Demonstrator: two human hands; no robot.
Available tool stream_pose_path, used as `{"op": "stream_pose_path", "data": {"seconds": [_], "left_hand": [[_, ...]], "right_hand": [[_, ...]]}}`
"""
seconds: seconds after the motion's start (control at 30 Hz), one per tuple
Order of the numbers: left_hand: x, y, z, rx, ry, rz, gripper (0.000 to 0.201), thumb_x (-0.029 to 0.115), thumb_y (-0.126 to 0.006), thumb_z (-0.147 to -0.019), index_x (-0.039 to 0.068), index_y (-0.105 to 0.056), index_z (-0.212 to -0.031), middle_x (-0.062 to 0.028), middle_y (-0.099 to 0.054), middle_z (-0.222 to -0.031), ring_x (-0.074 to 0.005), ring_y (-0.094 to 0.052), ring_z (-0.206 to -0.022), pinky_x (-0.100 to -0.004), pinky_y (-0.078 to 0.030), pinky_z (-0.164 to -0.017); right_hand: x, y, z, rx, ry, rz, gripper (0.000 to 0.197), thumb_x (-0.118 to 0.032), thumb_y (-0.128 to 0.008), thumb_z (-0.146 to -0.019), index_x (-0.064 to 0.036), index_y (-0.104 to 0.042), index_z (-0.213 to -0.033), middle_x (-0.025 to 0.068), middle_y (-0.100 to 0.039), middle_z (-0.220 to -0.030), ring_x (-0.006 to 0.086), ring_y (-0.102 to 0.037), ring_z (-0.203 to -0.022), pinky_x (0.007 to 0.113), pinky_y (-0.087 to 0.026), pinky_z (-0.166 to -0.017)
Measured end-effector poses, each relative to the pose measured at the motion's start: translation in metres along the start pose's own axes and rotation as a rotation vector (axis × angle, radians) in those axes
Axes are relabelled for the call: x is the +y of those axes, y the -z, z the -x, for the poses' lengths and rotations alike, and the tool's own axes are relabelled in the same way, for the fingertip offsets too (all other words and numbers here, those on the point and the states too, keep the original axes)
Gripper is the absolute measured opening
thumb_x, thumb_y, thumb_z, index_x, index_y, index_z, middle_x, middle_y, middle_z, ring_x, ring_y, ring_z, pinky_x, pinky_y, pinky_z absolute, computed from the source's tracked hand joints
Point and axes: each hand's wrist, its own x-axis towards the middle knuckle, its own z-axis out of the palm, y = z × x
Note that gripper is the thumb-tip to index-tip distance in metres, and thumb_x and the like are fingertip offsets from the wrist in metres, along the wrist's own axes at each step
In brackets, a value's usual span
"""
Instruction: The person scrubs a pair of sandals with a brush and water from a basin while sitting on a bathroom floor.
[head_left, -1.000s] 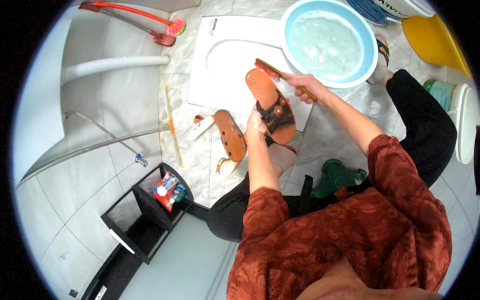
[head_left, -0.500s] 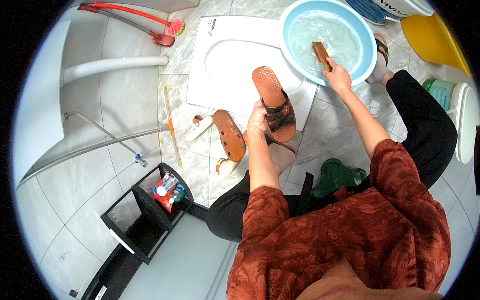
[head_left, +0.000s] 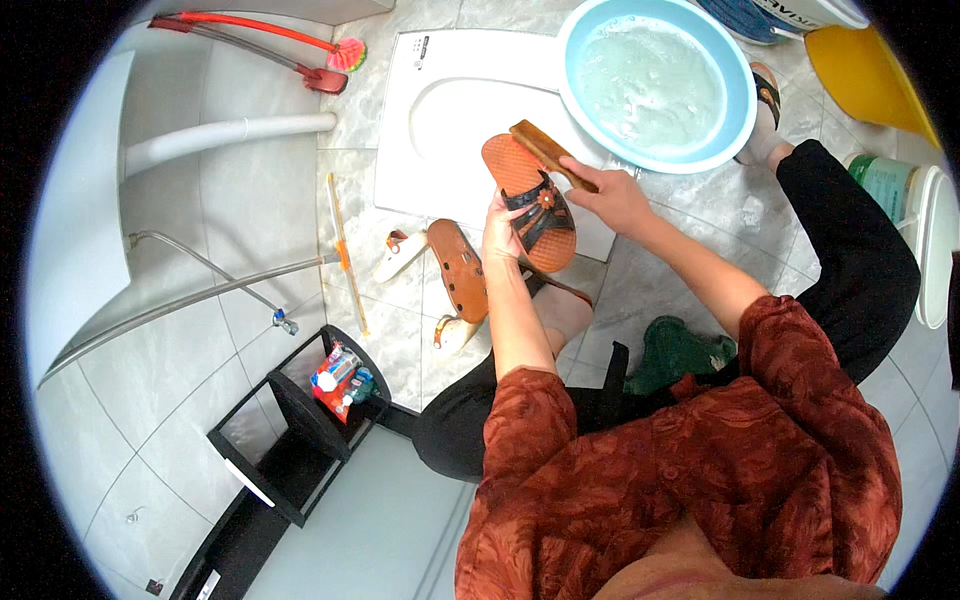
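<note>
My left hand (head_left: 503,229) grips a brown sandal (head_left: 541,238) with black straps and a small flower, held above the floor with its footbed facing up. Fingers wrapped round its handle, my right hand (head_left: 610,198) holds a wooden scrubbing brush (head_left: 545,147). The brush head lies against the toe end of the sandal; its bristles are hidden. To the right of the brush is a light blue basin (head_left: 742,125) of cloudy, sudsy water. Left of my left hand, a second brown sandal (head_left: 457,268) rests sole up, beside a pair of white sandals (head_left: 400,257).
A white squat toilet (head_left: 400,150) is set in the tiled floor ahead. At left are a black shelf rack (head_left: 300,447) with packets, and a thin pole (head_left: 347,270). Long-handled brushes (head_left: 325,80) lean at far left. A yellow scoop (head_left: 865,80) and white buckets (head_left: 933,245) stand right.
My right hand has lifted the brush out of the basin and brought it left onto the sandal. The held sandal has shifted slightly left and turned a little.
</note>
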Motion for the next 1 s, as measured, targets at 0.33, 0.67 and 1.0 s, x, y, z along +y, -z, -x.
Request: {"op": "stream_pose_path", "data": {"seconds": [0.33, 0.67, 1.0], "left_hand": [[0.001, -0.027, 0.000, -0.048, 0.016, -0.112, 0.058, -0.011, -0.057, -0.064, 0.001, -0.046, -0.120, -0.0124, -0.061, -0.098, -0.0251, -0.062, -0.083, -0.0356, -0.056, -0.068], [-0.018, -0.037, 0.009, 0.110, 0.049, -0.241, 0.048, 0.000, -0.061, -0.069, 0.007, -0.050, -0.115, -0.0074, -0.061, -0.101, -0.0216, -0.060, -0.089, -0.0398, -0.051, -0.078], [-0.007, -0.018, 0.011, -0.026, -0.007, -0.048, 0.053, -0.011, -0.057, -0.068, 0.004, -0.049, -0.118, -0.0113, -0.061, -0.104, -0.0204, -0.063, -0.086, -0.0295, -0.055, -0.070]], "right_hand": [[0.011, 0.015, -0.036, -0.166, 0.258, 0.333, 0.044, -0.045, -0.047, -0.085, -0.0311, -0.047, -0.127, 0.0168, -0.056, -0.066, 0.0328, -0.057, -0.064, 0.040, -0.044, -0.061], [0.001, 0.039, -0.042, -0.198, 0.326, 0.573, 0.044, -0.039, -0.046, -0.086, -0.0271, -0.046, -0.128, 0.0164, -0.058, -0.071, 0.0320, -0.059, -0.067, 0.041, -0.046, -0.061], [0.016, 0.035, -0.025, -0.273, 0.563, 0.545, 0.043, -0.037, -0.048, -0.089, -0.0344, -0.040, -0.131, 0.0137, -0.044, -0.054, 0.0262, -0.051, -0.052, 0.037, -0.042, -0.053]]}}
